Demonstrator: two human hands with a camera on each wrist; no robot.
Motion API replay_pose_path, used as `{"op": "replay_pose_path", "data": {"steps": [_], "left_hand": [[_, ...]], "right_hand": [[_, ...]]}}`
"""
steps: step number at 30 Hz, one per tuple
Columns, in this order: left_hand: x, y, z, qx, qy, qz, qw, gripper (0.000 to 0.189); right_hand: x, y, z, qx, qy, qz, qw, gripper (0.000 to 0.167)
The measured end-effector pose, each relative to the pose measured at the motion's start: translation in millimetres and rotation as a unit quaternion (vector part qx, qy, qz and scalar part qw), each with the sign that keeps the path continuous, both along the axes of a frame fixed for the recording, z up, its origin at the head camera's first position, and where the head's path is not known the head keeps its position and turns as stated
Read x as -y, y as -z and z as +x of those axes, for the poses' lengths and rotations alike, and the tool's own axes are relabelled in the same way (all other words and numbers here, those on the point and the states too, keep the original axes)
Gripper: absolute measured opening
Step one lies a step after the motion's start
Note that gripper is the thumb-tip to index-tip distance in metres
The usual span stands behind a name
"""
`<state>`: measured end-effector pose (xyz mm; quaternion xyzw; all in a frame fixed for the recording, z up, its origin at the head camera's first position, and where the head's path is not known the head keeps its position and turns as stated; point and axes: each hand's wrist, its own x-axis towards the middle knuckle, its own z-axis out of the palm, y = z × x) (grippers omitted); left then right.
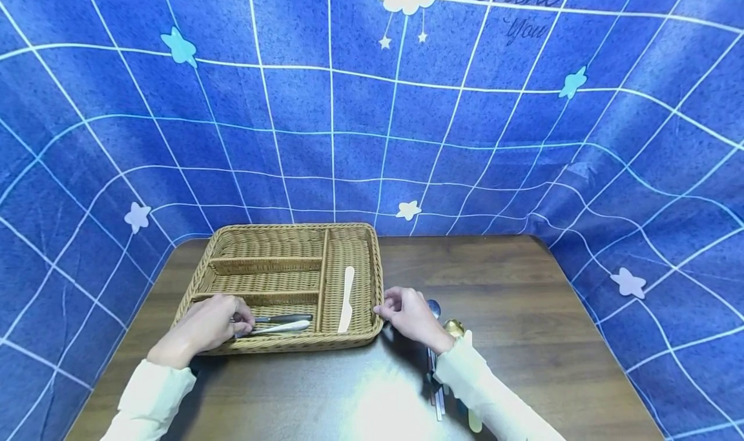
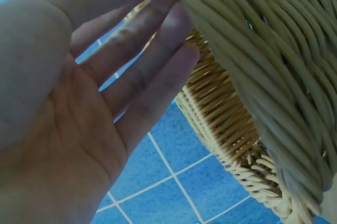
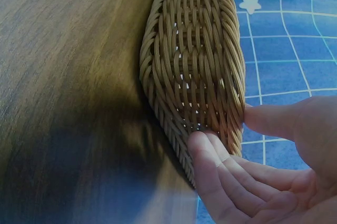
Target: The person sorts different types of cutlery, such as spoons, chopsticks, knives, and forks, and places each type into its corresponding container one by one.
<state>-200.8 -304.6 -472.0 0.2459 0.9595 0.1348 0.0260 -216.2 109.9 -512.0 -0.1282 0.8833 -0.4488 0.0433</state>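
A woven wicker tray (image 1: 321, 279) with several compartments stands on the table. My left hand (image 1: 212, 321) reaches over its front left edge, thumb and forefinger at the near ends of two utensils, one with a dark handle (image 1: 293, 317), one with a white handle (image 1: 296, 326). Their heads are under the hand. In the left wrist view, the tray's rim (image 2: 231, 71) hides the thumb and forefinger tips, so a pinch is unclear. My right hand (image 1: 411, 312) holds the tray's right side, thumb at the rim (image 3: 238, 66) and fingers against the outer wall.
A cream-coloured knife (image 1: 347, 299) lies in the tray's right compartment. Right of the tray, partly under my right forearm, are a silver spoon (image 1: 433, 308), a gold spoon (image 1: 453, 327) and other handles (image 1: 475, 421). A blue patterned cloth (image 1: 360, 105) hangs around the wooden table (image 1: 523, 286).
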Motion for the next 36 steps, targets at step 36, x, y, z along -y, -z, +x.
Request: {"op": "replay_pose_path", "data": {"steps": [36], "left_hand": [[74.7,12.8,9.7,-0.02,-0.272,0.062,0.9601,0.048]], "right_hand": [[-64,-26.7,3.6,-0.066,0.107,0.023,0.9918,0.036]]}}
